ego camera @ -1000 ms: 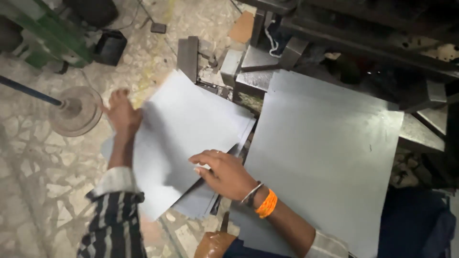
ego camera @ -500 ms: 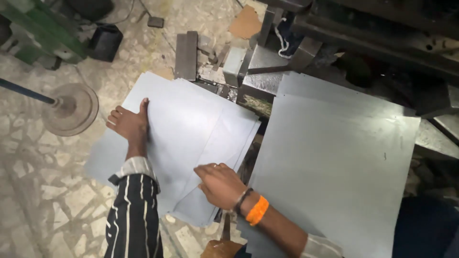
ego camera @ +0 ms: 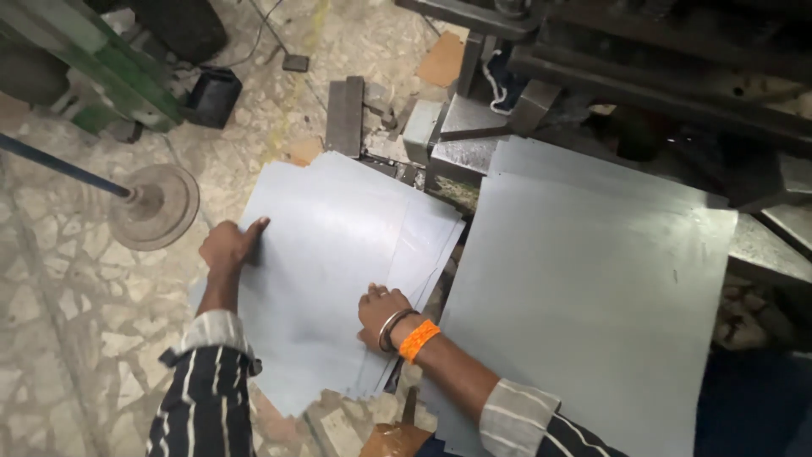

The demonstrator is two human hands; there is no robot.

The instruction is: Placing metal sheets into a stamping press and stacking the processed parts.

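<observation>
Sheets [ego camera: 338, 271] of thin grey metal are pinned flat on the floor [ego camera: 76, 338] by the left hand [ego camera: 227, 247] and right hand [ego camera: 378, 311], fingers spread. Skin could be cut on the sharp edges if a sheet slides.

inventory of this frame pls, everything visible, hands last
sheet stack: several, grey, on floor, centre, under both hands
large sheet: at least two, grey, right, on machine
machine: one, dark metal, top right
metal blocks: a few, grey, above the stack
disc base with rod: one, rusty tan, left
green frame: one, top left
black box: one, top left on floor
left hand: at stack's left edge
right hand: flat on stack; orange band, metal bangle at wrist
</observation>
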